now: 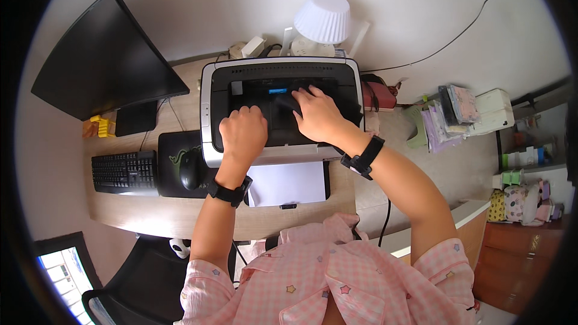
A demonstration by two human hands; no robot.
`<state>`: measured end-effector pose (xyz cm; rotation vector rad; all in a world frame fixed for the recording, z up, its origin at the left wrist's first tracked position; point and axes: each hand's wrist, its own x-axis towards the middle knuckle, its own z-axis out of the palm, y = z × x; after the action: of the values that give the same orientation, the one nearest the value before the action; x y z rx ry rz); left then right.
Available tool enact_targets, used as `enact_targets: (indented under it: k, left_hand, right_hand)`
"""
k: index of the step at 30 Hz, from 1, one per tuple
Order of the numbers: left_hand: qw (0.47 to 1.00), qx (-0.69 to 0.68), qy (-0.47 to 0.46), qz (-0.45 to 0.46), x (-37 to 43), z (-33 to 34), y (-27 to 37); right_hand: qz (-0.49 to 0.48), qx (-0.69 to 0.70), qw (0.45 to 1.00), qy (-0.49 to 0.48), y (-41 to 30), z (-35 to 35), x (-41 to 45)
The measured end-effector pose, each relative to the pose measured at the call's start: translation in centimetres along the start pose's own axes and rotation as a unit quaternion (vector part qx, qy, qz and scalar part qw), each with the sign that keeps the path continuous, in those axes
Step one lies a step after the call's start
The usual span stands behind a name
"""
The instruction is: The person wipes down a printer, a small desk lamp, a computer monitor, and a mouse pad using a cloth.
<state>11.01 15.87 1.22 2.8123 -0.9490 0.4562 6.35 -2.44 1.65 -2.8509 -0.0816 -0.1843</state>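
Note:
A black and silver printer (282, 153) stands before me on the desk, with its dark top recess facing up. My left hand (244, 131) is curled into a fist over the recess's front left part; its fingertips are hidden beneath it. Farther right, my right hand (318, 115) reaches into the recess with bent, slightly spread fingers. Some dark material (289, 103) shows beside those fingers, too dark to name or to tell whether I grip it. A blue label (277, 91) lies at the back of the recess. White paper (289, 185) rests in the front tray.
Left of the printer are a mouse (191, 170), a mouse pad (167, 180), a keyboard (124, 171) and a monitor (108, 58). A white pleated lamp (323, 17) stands behind it. To the right sits a dark red case (381, 95). A black chair (135, 280) is at lower left.

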Motion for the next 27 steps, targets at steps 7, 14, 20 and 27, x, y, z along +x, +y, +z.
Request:
enact_targets:
  k: [7,14,20,27]
  left_hand:
    - [1.0,-0.003,0.011,-0.019,0.1,0.6,0.0]
    - [0.999,0.008,-0.007,-0.034,0.1,0.5,0.2]
    - [0.999,-0.026,0.038,-0.027,-0.3,0.8,0.0]
    - [0.995,-0.055,0.079,-0.024,-0.4,0.8,-0.3]
  right_hand:
    - [-0.058,0.057,0.996,-0.031,-1.0,-1.8,-3.1]
    - [-0.042,0.105,0.99,-0.084,-3.0,-5.0,-7.0]
    - [0.171,0.211,0.962,-0.008,-2.0,-6.6,-10.9]
    - [0.233,0.251,0.919,0.194,-3.4,-11.2,-6.6]
